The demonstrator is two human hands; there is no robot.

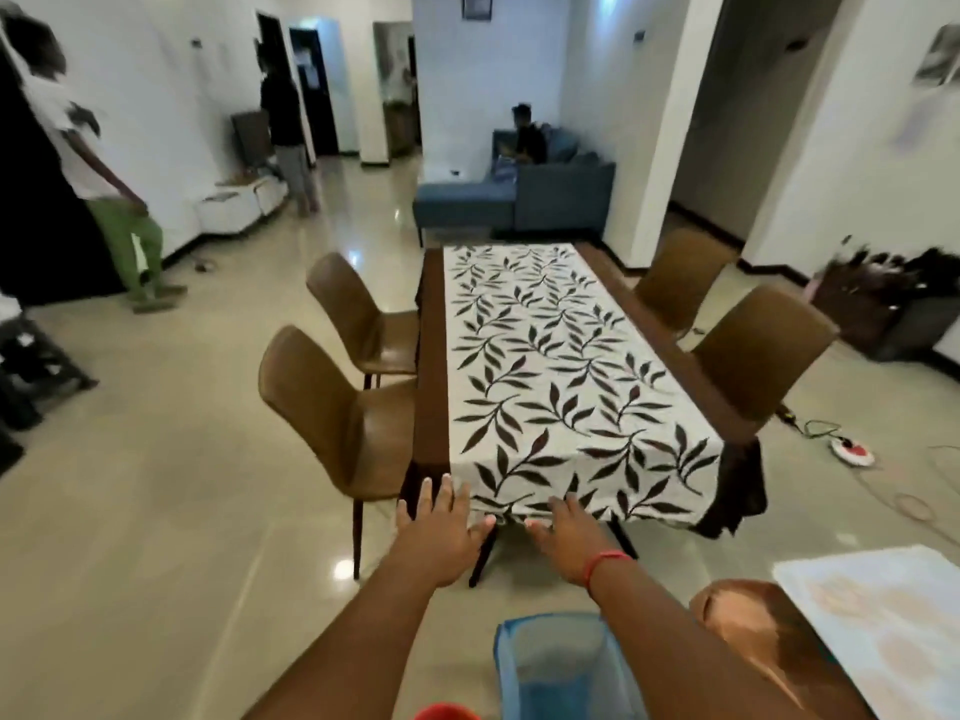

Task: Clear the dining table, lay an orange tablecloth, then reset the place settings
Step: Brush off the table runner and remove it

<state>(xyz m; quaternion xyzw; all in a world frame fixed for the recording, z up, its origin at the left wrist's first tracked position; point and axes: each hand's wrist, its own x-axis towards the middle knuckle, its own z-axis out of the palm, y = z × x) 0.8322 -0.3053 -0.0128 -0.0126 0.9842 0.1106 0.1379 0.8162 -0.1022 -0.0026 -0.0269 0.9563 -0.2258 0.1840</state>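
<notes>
A long dining table point(431, 387) stands ahead, covered by a white cloth with dark leaf print point(561, 376) over a brown under-cloth. Nothing lies on top of the cloth. My left hand point(441, 527) reaches out with fingers spread, just short of the table's near left corner. Beside it, my right hand point(566, 532), with a red band at the wrist, stretches flat toward the cloth's hanging near edge. Neither hand holds anything. An orange-red object point(447, 711) shows at the bottom edge, mostly cut off.
Two brown chairs point(332, 423) stand left of the table and two more point(758, 350) on the right. A blue mesh bin point(561, 667) is below my arms, next to a brown chair with white cloth point(883, 615). Cables and a round device point(852, 452) lie on the floor. People stand at left.
</notes>
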